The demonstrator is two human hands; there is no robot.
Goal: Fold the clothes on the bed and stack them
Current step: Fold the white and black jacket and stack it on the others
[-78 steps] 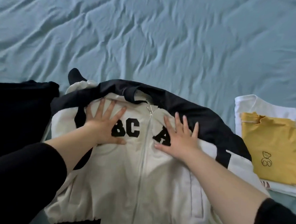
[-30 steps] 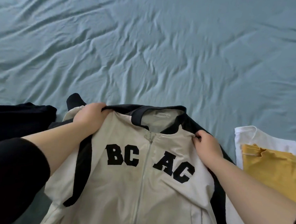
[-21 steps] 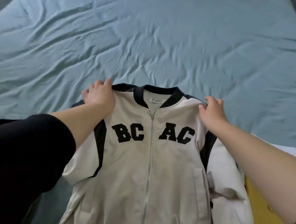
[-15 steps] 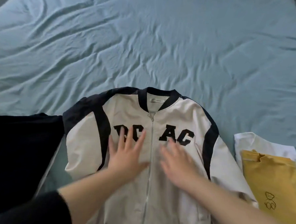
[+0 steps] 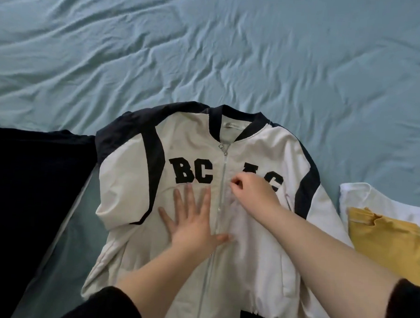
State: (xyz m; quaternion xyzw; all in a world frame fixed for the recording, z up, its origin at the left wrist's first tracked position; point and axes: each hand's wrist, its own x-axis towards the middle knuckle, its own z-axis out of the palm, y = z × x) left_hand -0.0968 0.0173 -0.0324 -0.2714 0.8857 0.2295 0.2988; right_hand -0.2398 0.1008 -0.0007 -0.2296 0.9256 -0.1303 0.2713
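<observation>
The jacket (image 5: 193, 138) lies face up on the near middle of the bed (image 5: 210, 49), zip (image 5: 224, 164) closed, collar far, hem near. The left hand (image 5: 193, 226) lies flat on it, fingers straight and spread, pressing the chest just left of the zip, below the letters. The right hand (image 5: 253, 192) has its fingers curled, thumb and forefinger pinching a bit of cloth just right of the zip.

It looks like soft, fairly thick cotton: light, floppy, nothing to break. The sleeves will trail, and the zip makes a stiffer line down the middle. The best holds, I'd say, are the shoulder seams, or a cuff and hem corner together.

Now the writing. Bold black letters "BC" (image 5: 193, 171) sit left of the zip. Right of it the hand covers the lower half, so only the tops of two letters show, the second likely a C. The neck label (image 5: 232, 125) carries print too small to read.

A black garment (image 5: 32, 186) lies just beside the jacket on the left. At the right, a yellow top (image 5: 389, 236) sits on a white top (image 5: 377, 199).
</observation>
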